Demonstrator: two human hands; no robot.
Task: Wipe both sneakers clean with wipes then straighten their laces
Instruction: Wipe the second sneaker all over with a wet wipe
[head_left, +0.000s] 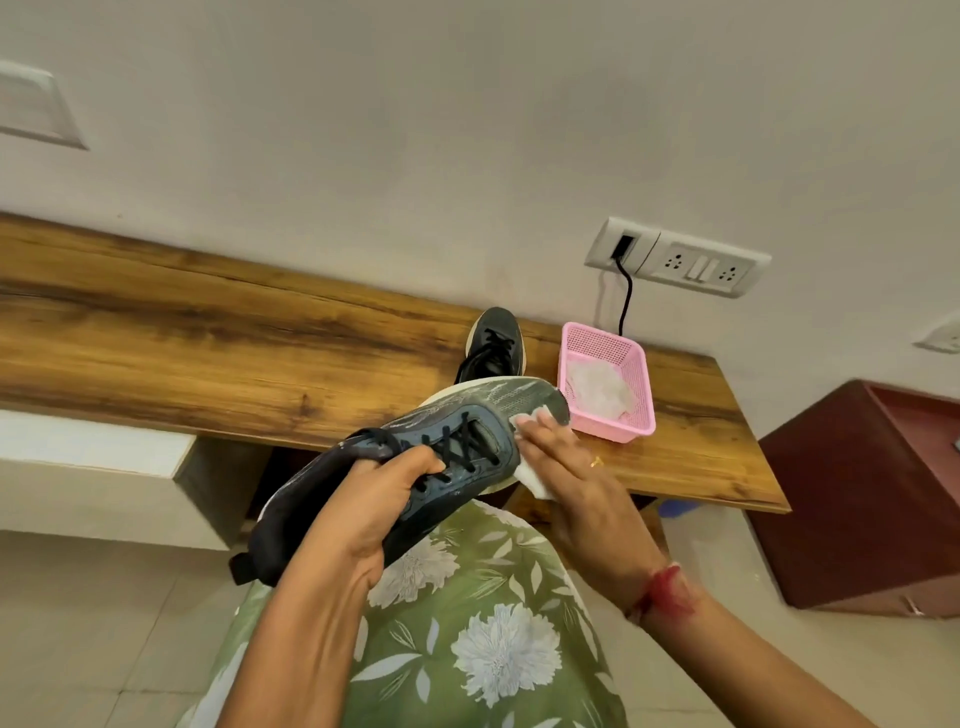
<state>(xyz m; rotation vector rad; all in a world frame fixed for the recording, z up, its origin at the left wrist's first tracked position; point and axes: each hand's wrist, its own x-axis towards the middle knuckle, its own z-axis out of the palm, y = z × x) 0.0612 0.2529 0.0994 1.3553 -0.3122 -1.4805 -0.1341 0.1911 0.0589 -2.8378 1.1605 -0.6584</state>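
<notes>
wood-grain shelf (208, 332) (matt), plastic mesh basket (636, 415)

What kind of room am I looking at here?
Likely a room in a home: a wooden desk against a plain wall, a socket panel above it, tiled floor.

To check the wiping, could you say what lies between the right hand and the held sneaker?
A white wipe, between right hand and sneaker; head view shows it.

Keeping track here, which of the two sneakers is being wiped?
The sneaker gripped by the left hand; the right hand presses a wipe to it. The other sneaker stands on the table.
</notes>
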